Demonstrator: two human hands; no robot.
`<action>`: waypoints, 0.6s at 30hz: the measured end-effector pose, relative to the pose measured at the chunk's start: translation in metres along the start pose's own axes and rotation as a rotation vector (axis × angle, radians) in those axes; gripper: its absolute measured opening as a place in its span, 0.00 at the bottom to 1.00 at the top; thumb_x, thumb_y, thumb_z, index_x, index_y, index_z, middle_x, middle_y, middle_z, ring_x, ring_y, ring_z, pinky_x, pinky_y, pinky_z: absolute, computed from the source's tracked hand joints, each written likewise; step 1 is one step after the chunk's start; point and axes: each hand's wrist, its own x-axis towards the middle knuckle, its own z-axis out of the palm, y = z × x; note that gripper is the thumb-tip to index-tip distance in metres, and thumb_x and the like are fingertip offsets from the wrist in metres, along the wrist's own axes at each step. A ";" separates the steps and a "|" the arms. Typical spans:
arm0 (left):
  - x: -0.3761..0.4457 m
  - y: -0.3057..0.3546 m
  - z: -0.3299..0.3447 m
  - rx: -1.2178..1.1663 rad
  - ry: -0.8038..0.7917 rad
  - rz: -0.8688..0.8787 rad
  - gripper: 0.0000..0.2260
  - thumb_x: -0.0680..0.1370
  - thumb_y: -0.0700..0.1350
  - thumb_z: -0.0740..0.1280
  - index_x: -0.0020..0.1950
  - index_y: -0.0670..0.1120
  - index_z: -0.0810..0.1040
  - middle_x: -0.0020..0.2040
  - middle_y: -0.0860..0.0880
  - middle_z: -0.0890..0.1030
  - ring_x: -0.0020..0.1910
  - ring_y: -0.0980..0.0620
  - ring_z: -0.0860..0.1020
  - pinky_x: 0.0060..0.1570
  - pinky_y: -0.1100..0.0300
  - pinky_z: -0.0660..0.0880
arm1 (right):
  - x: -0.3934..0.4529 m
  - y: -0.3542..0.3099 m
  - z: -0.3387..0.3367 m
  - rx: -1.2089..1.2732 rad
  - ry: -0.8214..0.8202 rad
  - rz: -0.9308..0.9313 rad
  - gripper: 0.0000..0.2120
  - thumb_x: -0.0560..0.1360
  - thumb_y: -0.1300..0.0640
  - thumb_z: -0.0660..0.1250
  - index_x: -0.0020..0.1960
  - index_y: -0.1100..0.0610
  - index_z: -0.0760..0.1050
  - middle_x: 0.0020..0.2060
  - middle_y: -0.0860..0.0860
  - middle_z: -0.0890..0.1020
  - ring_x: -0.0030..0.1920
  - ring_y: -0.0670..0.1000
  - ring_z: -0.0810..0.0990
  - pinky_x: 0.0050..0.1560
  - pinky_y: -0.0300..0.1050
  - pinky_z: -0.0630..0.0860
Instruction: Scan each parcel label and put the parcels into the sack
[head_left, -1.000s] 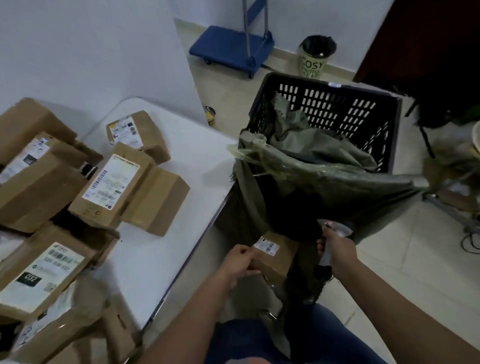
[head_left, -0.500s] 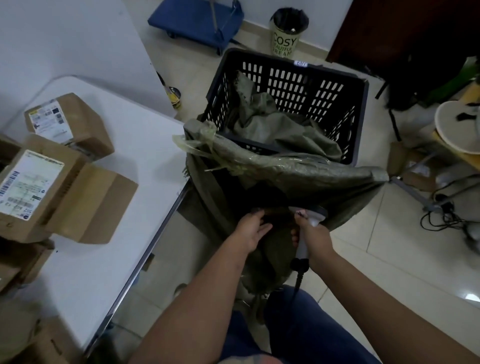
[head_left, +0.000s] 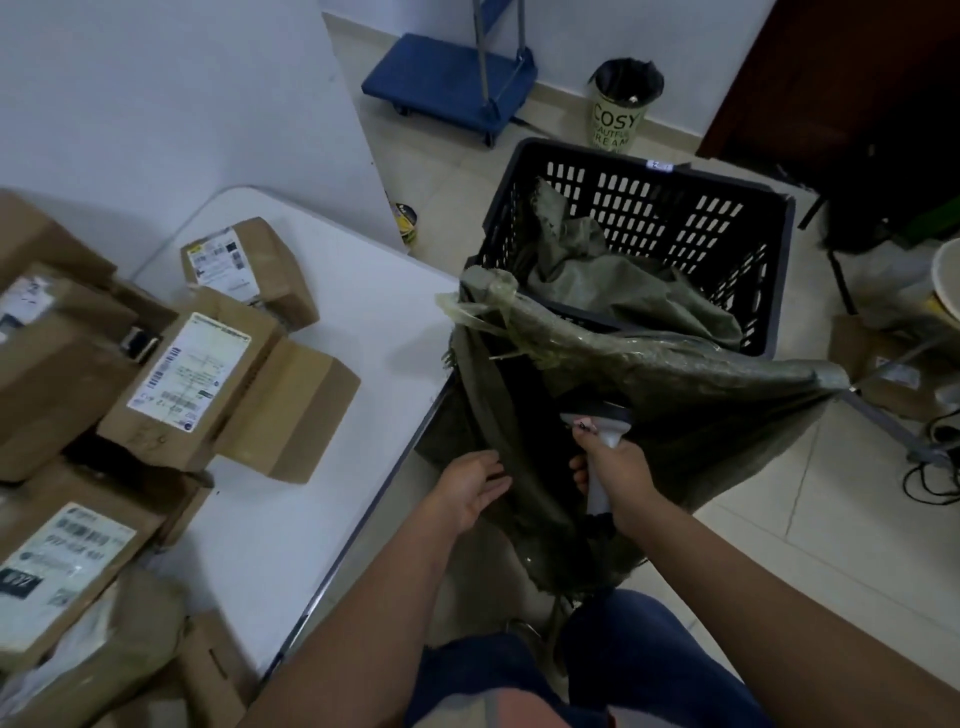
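Gone from the left hand (head_left: 470, 488), now empty with loose fingers, the small parcel is hidden inside the dark sack (head_left: 524, 395) ahead. Right hand (head_left: 615, 470) grips the barcode scanner (head_left: 602, 431), its lower handle hard to make out.

Left hand (head_left: 470, 488) empty, fingers relaxed, at the green sack (head_left: 675, 384) mouth; right hand (head_left: 618, 473) grips barcode scanner (head_left: 602, 431) over the opening; labelled cardboard parcels (head_left: 192, 374) piled on white table (head_left: 363, 322); black crate (head_left: 644, 218) behind sack.

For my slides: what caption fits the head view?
Left hand open beside the sack, right hand gripping the scanner.
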 end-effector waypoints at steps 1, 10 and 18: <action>-0.006 0.006 -0.010 0.002 -0.003 0.015 0.15 0.83 0.40 0.62 0.70 0.37 0.70 0.65 0.37 0.73 0.59 0.41 0.76 0.60 0.55 0.75 | -0.005 -0.004 0.012 -0.021 -0.005 -0.011 0.10 0.78 0.51 0.69 0.47 0.58 0.76 0.36 0.55 0.80 0.35 0.51 0.77 0.37 0.43 0.75; -0.085 0.071 -0.108 0.356 0.070 0.379 0.09 0.83 0.42 0.62 0.62 0.46 0.77 0.58 0.44 0.81 0.51 0.49 0.82 0.47 0.61 0.78 | -0.047 -0.026 0.131 -0.182 -0.115 -0.179 0.14 0.77 0.50 0.70 0.46 0.62 0.78 0.33 0.55 0.80 0.32 0.52 0.78 0.34 0.44 0.75; -0.121 0.143 -0.239 1.200 0.813 0.868 0.28 0.77 0.49 0.70 0.75 0.52 0.65 0.75 0.46 0.64 0.74 0.42 0.62 0.70 0.44 0.61 | -0.078 -0.056 0.222 -0.223 -0.261 -0.313 0.14 0.76 0.50 0.70 0.50 0.62 0.79 0.34 0.55 0.82 0.29 0.51 0.77 0.32 0.44 0.75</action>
